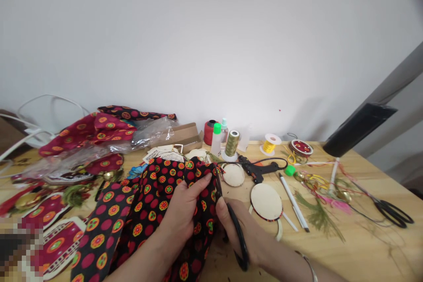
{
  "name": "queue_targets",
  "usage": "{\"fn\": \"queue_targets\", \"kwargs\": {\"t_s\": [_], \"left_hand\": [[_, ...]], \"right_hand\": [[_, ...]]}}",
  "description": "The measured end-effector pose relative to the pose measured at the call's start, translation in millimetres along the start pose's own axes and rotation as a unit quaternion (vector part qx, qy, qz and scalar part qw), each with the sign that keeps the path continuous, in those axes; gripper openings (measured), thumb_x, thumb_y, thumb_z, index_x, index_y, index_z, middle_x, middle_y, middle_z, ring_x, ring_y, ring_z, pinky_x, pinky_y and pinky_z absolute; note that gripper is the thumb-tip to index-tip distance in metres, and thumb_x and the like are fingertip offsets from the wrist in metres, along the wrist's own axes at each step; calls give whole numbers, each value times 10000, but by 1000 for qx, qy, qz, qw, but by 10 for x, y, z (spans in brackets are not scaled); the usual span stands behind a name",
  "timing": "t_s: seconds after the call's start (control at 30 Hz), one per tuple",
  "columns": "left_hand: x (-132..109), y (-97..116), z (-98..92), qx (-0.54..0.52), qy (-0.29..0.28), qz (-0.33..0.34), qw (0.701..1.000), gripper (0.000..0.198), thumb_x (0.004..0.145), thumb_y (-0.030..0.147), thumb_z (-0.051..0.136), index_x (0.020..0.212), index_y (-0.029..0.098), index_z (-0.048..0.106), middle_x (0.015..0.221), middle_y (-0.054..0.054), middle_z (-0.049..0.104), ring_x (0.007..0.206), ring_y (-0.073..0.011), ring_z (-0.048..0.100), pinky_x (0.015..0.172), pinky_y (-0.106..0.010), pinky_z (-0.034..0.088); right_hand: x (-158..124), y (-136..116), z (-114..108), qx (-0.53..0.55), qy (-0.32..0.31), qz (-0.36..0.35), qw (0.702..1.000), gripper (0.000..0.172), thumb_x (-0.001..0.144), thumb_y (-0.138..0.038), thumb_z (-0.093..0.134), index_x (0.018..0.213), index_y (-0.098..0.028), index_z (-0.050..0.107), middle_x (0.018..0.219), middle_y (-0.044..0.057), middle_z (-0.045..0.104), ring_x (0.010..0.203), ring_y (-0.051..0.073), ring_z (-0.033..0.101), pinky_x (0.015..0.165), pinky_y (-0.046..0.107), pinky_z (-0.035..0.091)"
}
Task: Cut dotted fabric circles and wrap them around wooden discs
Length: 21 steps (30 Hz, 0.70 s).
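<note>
My left hand (pixel 183 207) grips a black fabric (pixel 153 198) patterned with red dots and orange-green flower rounds, its thumb pressed on top near the right edge. The cloth hangs in folds toward me and spreads to the left. In my right hand (pixel 239 224) is a pair of black-handled scissors (pixel 238 233), thumb through one loop. Their blades point away from me and lie at the fabric's right edge, close to my left fingertips. How far the blades are apart I cannot tell. The fingers of my left hand beneath the cloth are hidden.
Round wooden discs (pixel 266 201), a glue gun (pixel 259 168) and a white pen (pixel 294 202) lie to the right. Behind stand thread spools (pixel 232 144) and a green-capped bottle (pixel 216 139). Other scissors (pixel 393 212) rest far right. Maroon fabric (pixel 95 132) and decorated pieces (pixel 62 244) fill the left.
</note>
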<state>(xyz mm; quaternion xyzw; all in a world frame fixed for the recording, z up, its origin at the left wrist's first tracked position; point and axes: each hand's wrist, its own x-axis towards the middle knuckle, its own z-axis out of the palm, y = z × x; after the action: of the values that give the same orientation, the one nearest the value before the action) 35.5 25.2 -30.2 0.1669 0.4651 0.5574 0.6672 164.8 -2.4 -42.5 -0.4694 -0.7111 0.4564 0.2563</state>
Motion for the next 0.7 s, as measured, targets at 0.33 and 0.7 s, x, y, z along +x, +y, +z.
{"fn": "queue_targets", "kwargs": {"t_s": [0.33,0.7], "left_hand": [[-12,6,2,7,-4,2,1000,114,685,122,734,797,104,719,732,-99,765,651,-237,728,630,-316,609],[-22,10,9,12,-9,1,1000,119,707,118,713,825,101,721,744,-95,765,648,-219,724,638,-307,606]], "right_hand": [[2,95,39,28,16,-15,999,560,918,-662,182,661,-208,384,607,0,422,553,132,358,481,284,276],[-13,95,22,30,10,3,999,566,915,-670,188,667,-199,379,607,-21,377,551,114,304,471,270,252]]}}
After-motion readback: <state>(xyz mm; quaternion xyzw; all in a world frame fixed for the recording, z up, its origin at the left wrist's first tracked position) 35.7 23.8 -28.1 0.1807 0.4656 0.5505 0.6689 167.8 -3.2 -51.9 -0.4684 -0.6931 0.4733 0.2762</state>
